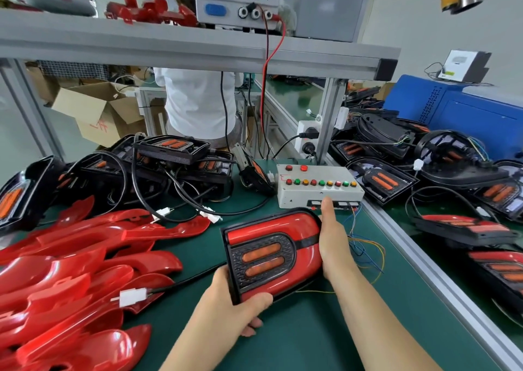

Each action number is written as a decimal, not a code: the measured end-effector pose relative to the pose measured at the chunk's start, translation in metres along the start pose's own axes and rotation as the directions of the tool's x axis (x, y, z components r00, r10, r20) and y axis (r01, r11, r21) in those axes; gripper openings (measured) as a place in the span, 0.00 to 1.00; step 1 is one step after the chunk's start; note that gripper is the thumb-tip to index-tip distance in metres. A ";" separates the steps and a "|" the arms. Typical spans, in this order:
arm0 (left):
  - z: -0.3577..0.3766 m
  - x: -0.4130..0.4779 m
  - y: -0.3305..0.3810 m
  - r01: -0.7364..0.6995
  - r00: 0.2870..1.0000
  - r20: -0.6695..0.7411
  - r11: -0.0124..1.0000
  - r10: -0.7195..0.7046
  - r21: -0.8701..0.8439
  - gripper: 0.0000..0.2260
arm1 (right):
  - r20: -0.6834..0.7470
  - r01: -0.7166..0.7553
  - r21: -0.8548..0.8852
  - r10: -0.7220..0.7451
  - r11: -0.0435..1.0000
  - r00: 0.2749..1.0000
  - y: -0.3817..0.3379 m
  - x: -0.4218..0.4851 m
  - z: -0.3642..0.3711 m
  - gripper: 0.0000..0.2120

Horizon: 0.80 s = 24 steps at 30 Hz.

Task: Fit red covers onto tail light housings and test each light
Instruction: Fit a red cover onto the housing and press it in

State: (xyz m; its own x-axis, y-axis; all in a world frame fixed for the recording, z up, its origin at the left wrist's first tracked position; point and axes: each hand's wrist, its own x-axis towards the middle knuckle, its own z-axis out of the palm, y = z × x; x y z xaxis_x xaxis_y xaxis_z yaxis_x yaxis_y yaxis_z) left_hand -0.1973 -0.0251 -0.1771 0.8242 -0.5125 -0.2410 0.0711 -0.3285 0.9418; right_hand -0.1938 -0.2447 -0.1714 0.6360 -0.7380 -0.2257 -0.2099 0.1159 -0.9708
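My left hand (235, 305), fingers clamped on the near corner of the tail light (271, 254) over the green worktop (311, 339), my right hand (335, 240) at its right edge, thumb straight, other fingers hidden, I cannot tell their state, red covers (70, 257) piled at left, test box (317, 194) beyond.

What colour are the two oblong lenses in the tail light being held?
Orange lenses, set in a black textured panel; head view.

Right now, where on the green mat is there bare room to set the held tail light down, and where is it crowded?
Free: the near mat between the red covers and the aluminium rail, below the tail light. Crowded: the left side under covers, the back with black housings, and loose wires beside the test box.
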 end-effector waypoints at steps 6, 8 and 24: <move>-0.001 0.000 -0.006 -0.035 0.999 0.005 0.991 0.036 -0.129 0.17 | -0.014 0.023 0.007 -0.023 1.000 1.000 -0.001 0.000 0.005 0.31; 0.001 -0.001 -0.008 -0.057 0.998 -0.005 0.994 0.057 -0.094 0.17 | -0.007 0.052 0.018 -0.052 0.998 0.999 0.000 0.000 0.005 0.31; -0.007 -0.013 0.006 0.052 0.993 0.109 0.994 -0.041 -0.101 0.17 | 0.114 0.048 -0.385 -0.004 0.922 0.993 -0.005 -0.009 -0.008 0.45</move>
State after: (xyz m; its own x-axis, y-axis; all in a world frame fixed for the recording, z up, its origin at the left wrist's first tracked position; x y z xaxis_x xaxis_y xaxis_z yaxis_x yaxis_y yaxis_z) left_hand -0.2031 -0.0148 -0.1665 0.7546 -0.5818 -0.3034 0.1702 -0.2730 0.9468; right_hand -0.2042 -0.2436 -0.1634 0.7176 -0.6576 -0.2295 -0.4489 -0.1847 -0.8743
